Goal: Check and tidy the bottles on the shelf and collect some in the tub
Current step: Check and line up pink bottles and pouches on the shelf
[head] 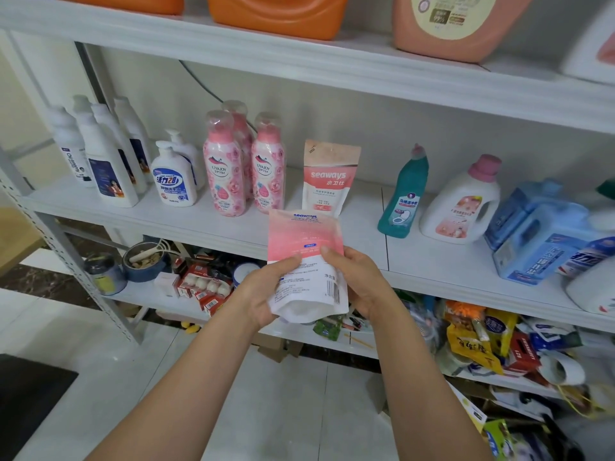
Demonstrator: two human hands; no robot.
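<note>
I hold a pink and white refill pouch in front of the middle shelf, its printed back side toward me. My left hand grips its lower left edge and my right hand grips its lower right edge. A second, matching pouch stands upright on the shelf just behind it. Left of that stand pink floral bottles, a white pump bottle and several white bottles. To the right are a teal toilet-cleaner bottle and a white jug with a pink cap. No tub is in view.
Blue detergent jugs crowd the shelf's right end. Orange and peach jugs sit on the top shelf. The lower shelf holds a pot, small boxes and a heap of packets. White floor tiles lie below.
</note>
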